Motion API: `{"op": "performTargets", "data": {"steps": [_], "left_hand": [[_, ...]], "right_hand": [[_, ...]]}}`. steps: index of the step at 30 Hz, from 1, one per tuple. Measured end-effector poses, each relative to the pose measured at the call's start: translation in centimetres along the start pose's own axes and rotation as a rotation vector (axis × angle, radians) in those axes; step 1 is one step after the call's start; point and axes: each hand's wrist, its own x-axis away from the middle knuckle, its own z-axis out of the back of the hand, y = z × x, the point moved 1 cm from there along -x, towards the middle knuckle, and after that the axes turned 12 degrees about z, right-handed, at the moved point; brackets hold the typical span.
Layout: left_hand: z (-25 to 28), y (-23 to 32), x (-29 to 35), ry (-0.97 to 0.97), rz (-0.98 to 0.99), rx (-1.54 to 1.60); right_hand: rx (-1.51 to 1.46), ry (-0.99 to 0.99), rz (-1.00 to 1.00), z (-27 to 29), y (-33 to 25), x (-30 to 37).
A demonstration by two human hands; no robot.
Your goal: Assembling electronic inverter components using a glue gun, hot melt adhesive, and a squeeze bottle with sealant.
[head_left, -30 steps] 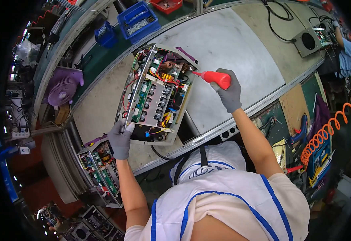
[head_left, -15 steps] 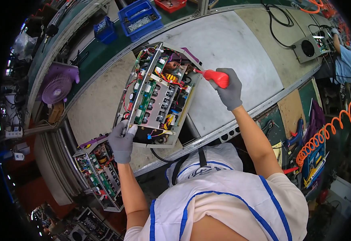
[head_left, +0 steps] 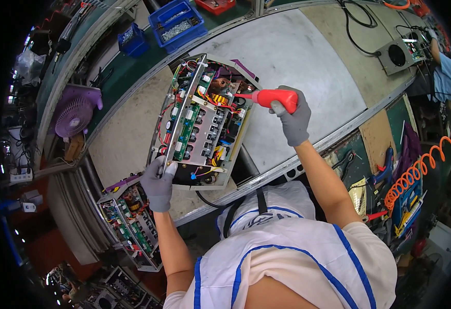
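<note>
An uncovered metal chassis [head_left: 225, 177], full of circuit boards, coils and coloured wires, rests tilted on the worktable. My left hand [head_left: 157, 188], in a grey glove, grips the near-left end of its metal divider rail [head_left: 187, 110]. In my gloved right hand [head_left: 293, 123] is a red bottle-shaped tool [head_left: 274, 98] with a narrow tip; its exact kind is unclear. That tip reaches over the chassis's right side, close to the yellow-wound coil [head_left: 219, 99] and wires. Whether it touches a part cannot be made out.
Blue bins [head_left: 176, 33] of small metal parts stand at the back, near a purple fan [head_left: 73, 116]. A second open chassis [head_left: 132, 221] sits lower left. An orange coiled hose [head_left: 406, 190] hangs at right above tools. Another person [head_left: 446, 77] works at far right.
My right hand has shifted slightly left and down, swinging the red tool more level, with its tip farther over the chassis. My left hand keeps its grip.
</note>
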Motion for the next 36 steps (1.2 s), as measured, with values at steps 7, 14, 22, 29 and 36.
{"op": "performTargets", "data": {"steps": [7,14,22,29,36], "left_hand": [[0.0,0.5,0.1,-0.017,-0.007,0.008],[-0.1,1.0,0.7,-0.011,0.005,0.02],[-0.3,0.5,0.6,-0.001,-0.021,0.003],[-0.2,0.5,0.4,0.003,-0.023,0.039],[-0.1,0.5,-0.1,0.004,-0.089,0.003]], "right_hand": [[0.13,-0.012,0.047,-0.9,1.8,-0.8],[0.203,-0.061,0.026,-0.5,0.8,-1.3],[0.136,-0.082,0.054,-0.4,1.5,-1.2],[-0.171,0.013,-0.064,1.1,0.4,-1.3],[-0.147,0.218,-0.076,1.3,3.0,-0.6]]}}
